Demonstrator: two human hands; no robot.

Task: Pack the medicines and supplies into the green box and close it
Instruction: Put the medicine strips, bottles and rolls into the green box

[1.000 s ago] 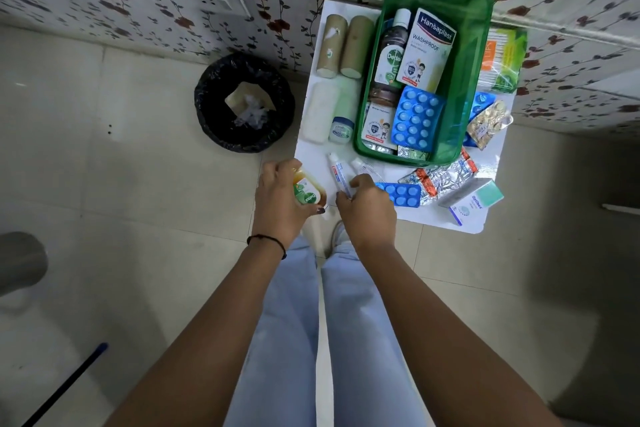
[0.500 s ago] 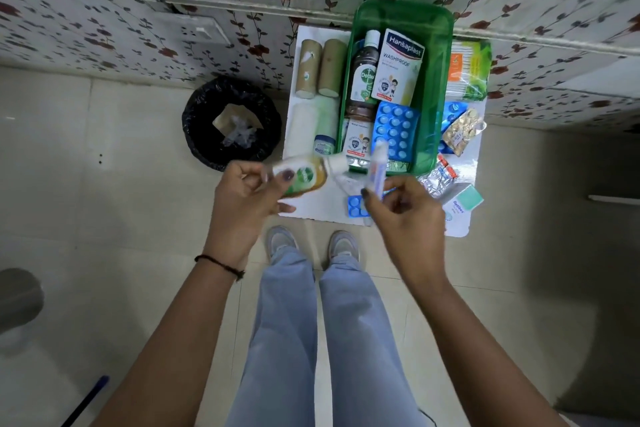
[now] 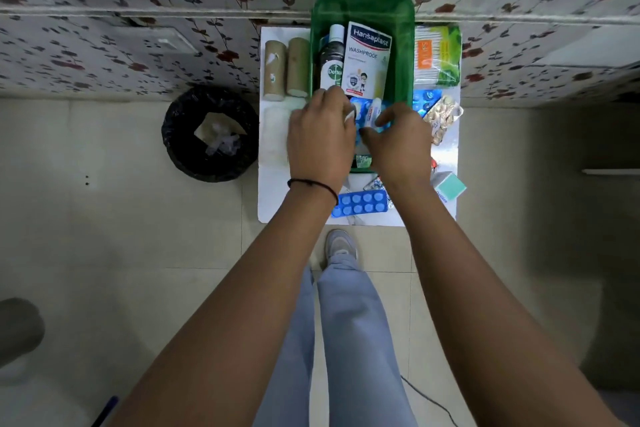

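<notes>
The open green box (image 3: 403,45) stands on a small white table (image 3: 277,198) against the wall. Inside it lie a dark Dettol bottle (image 3: 333,61) and a Hansaplast carton (image 3: 367,59). My left hand (image 3: 320,140) is over the box's near left part, closed on a small bottle; only its white cap (image 3: 349,116) shows. My right hand (image 3: 398,146) is beside it, pinching a thin white tube (image 3: 374,113) low over a blue blister pack in the box.
Two brown bandage rolls (image 3: 275,69) and a white cotton roll (image 3: 273,135) lie left of the box. To its right lie a cotton-bud pack (image 3: 438,55), a gold pill strip (image 3: 441,116) and a teal carton (image 3: 448,185). A blue blister strip (image 3: 360,203) lies at the table's front. A black bin (image 3: 209,133) stands on the floor.
Both hands lifted the small bottle and the tube from the table's front edge and carried them forward into the green box.
</notes>
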